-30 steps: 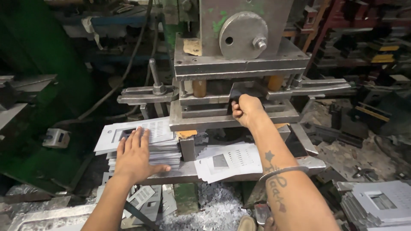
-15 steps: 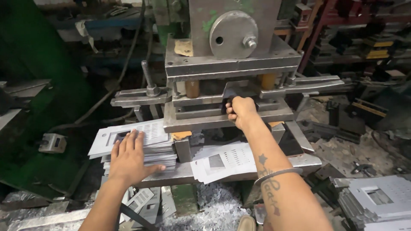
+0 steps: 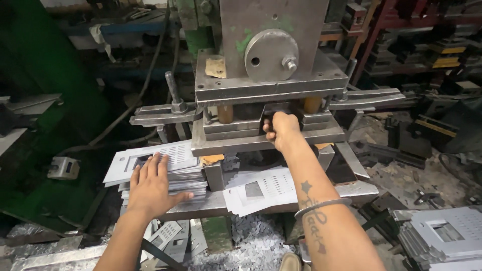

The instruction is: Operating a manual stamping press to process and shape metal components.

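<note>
Reaching into the gap of the grey steel stamping press [image 3: 271, 75], the right hand [image 3: 281, 129] is curled between the upper and lower die plates; its fingertips are hidden in the slot, so I cannot tell whether they grip a sheet there or only touch the tooling. The left hand [image 3: 150, 183] lies flat and open, fingers spread, pressing down on the tall stack of grey punched metal sheets [image 3: 178, 175], each with a rectangular window and a field of small slots, at the left of the press tabletop [image 3: 361, 189]. Just right of the press column, below the right forearm, a smaller fan of similar perforated sheets [image 3: 261, 188] rests on the same ledge. Judging by the two piles, the left stack is much thicker than the right one, so a good part of the sheets appears yet to go through; which pile is finished cannot be told. Further out, silver punching scrap [image 3: 251, 241] litters the floor under the ledge, and another heap of pale grey stamped panels [image 3: 444, 236] sits low at the right.
</note>
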